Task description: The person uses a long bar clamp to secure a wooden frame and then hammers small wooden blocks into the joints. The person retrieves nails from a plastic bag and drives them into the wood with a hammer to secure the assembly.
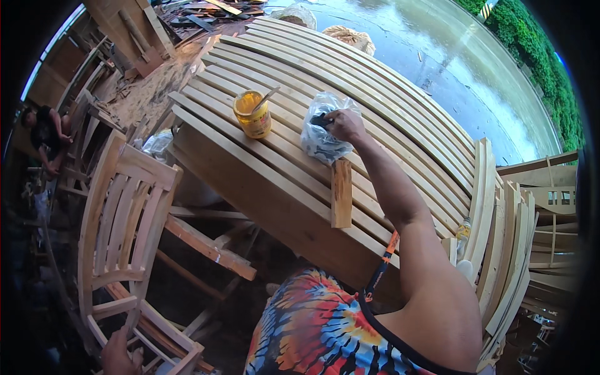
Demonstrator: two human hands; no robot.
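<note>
My right hand (345,125) reaches across the slatted wood and is closed at the mouth of a clear plastic bag (329,149). Dark, black-looking stuff sits inside the bag; what my fingers pinch there is hidden. Left of the bag, an open yellow tub (254,120) holds yellow-orange paste smeared round its rim, with a flat stick (267,99) leaning out. A short wooden block (341,195) lies just below the bag. At the lower left, my left hand (120,357) is closed around a part of an unfinished wooden chair (130,212), beside its seat frame.
Long pale slats (375,81) form the work surface. Curved wooden pieces (500,250) stand at the right, near a small bottle (463,230). Another person (49,137) crouches at the far left. Wood scraps (200,14) lie behind, and water (462,75) stretches beyond.
</note>
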